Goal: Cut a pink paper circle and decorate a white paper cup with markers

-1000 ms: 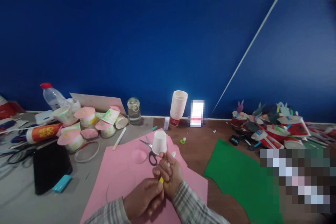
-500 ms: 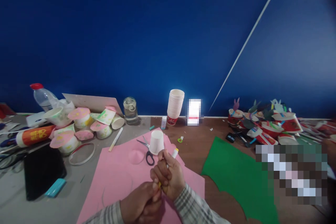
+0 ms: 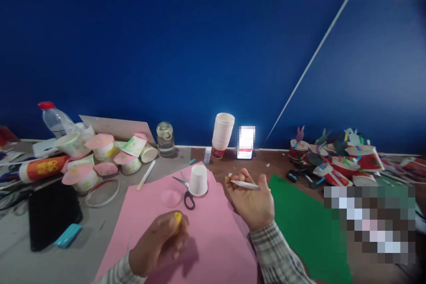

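Observation:
My left hand (image 3: 161,239) pinches a yellow marker cap (image 3: 178,222) above the pink paper (image 3: 213,230). Palm up, my right hand (image 3: 253,204) holds a white marker (image 3: 245,184), its uncapped yellow tip pointing left. The marker lies across the fingers near the thumb. Between and beyond the hands, an upside-down white paper cup (image 3: 198,180) stands on the pink paper. Scissors (image 3: 189,199) with dark handles lie beside the cup, blades slightly apart. A small pink paper cone (image 3: 171,196) sits to their left.
Stacked paper cups (image 3: 222,133), a glue bottle (image 3: 207,155) and a glass jar (image 3: 165,140) line the back. Decorated cups (image 3: 100,146) crowd the left, near a black tablet (image 3: 55,215). Green paper (image 3: 299,226) and red-and-white cups (image 3: 362,155) are at right.
The hands have moved apart, left hand to the left and right hand up to the right. The yellow cap has come off the marker, and the right hand has turned palm up.

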The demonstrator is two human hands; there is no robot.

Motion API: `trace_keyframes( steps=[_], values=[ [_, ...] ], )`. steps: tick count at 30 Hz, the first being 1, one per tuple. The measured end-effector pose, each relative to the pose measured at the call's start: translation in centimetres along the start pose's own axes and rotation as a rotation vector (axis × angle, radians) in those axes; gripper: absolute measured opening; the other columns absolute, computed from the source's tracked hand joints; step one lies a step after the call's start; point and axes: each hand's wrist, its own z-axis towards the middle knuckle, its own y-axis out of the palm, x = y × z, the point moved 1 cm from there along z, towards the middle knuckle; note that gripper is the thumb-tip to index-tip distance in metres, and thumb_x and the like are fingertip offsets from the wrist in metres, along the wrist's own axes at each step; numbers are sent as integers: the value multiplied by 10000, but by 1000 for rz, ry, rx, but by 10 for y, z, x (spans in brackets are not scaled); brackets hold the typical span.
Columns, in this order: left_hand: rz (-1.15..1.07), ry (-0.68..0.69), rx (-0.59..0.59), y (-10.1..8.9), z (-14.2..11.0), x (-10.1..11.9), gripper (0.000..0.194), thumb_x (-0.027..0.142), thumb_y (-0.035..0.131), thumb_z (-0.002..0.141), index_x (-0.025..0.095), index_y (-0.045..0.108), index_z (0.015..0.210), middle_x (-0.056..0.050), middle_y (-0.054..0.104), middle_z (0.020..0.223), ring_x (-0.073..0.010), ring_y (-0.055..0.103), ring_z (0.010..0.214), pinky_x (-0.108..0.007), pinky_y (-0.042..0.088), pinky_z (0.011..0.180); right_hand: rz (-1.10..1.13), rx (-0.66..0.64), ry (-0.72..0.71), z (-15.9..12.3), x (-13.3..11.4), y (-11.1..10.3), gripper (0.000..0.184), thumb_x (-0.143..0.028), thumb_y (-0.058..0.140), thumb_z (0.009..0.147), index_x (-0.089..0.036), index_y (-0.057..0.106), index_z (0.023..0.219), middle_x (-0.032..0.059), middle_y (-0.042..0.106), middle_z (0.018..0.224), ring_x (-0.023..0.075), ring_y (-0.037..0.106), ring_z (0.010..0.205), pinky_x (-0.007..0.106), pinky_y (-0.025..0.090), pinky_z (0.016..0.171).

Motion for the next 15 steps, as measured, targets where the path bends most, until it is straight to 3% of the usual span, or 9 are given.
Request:
trace_keyframes(
  steps=[1, 3, 5, 6, 8, 10, 12, 13, 15],
  values=[
    [-38, 88, 28, -2, 3, 3, 389, 534, 640, 640, 145, 632, 631, 45, 552, 436, -101, 451, 364, -240, 380, 388, -9, -27, 78, -1, 7, -2, 555, -640, 360, 705, -203, 696, 639, -1, 625, 455, 181, 591, 459, 389, 479, 592],
    [-84, 203, 151, -8, 9, 8, 373, 512, 654, 609, 141, 642, 648, 52, 514, 387, -92, 403, 331, -224, 321, 356, -80, -94, 166, -3, 18, -4, 648, -699, 329, 672, -174, 709, 659, -31, 539, 332, 161, 512, 345, 372, 484, 543],
    [-98, 265, 258, -13, 15, 12, 343, 454, 665, 597, 150, 644, 752, 69, 488, 373, -92, 372, 316, -217, 291, 339, -157, -150, 177, -4, 27, -4, 620, -674, 379, 684, -153, 713, 702, -110, 367, 218, 101, 354, 230, 320, 470, 485],
    [-101, 283, 285, -15, 17, 13, 343, 426, 658, 602, 162, 633, 819, 78, 478, 370, -93, 358, 308, -215, 283, 334, -186, -161, 158, -4, 30, -4, 554, -639, 440, 689, -158, 707, 762, -117, 376, 228, 96, 354, 232, 308, 471, 488],
    [-101, 305, 319, -18, 20, 15, 365, 388, 641, 601, 191, 602, 906, 90, 474, 367, -97, 345, 293, -214, 278, 327, -253, -152, 67, -2, 37, -5, 435, -548, 577, 663, -205, 657, 918, -57, 582, 403, 136, 509, 355, 321, 492, 543],
    [-79, 314, 373, -19, 21, 16, 332, 370, 630, 571, 195, 606, 851, 73, 508, 397, -107, 384, 308, -218, 299, 334, -443, -145, -96, 2, 44, -7, 474, -498, 607, 661, -233, 576, 1053, 22, 704, 639, 177, 588, 466, 338, 501, 539],
    [-42, 326, 439, -20, 21, 17, 229, 343, 622, 524, 185, 606, 689, 45, 542, 439, -123, 441, 352, -231, 341, 360, -809, -95, -330, 8, 50, -10, 451, -493, 504, 733, -182, 563, 1053, 7, 663, 501, 158, 513, 338, 292, 453, 400],
    [-29, 334, 458, -21, 21, 17, 181, 320, 614, 505, 185, 592, 622, 40, 544, 450, -128, 457, 373, -237, 356, 374, -876, -75, -389, 12, 54, -11, 411, -472, 483, 752, -167, 578, 1010, -17, 614, 428, 158, 489, 313, 278, 427, 370],
    [-10, 351, 476, -25, 23, 16, 116, 277, 594, 473, 190, 566, 545, 41, 539, 464, -126, 458, 396, -240, 364, 390, -957, -66, -481, 20, 61, -12, 344, -432, 509, 746, -176, 581, 963, 8, 641, 517, 192, 568, 427, 294, 458, 430]
  ],
)
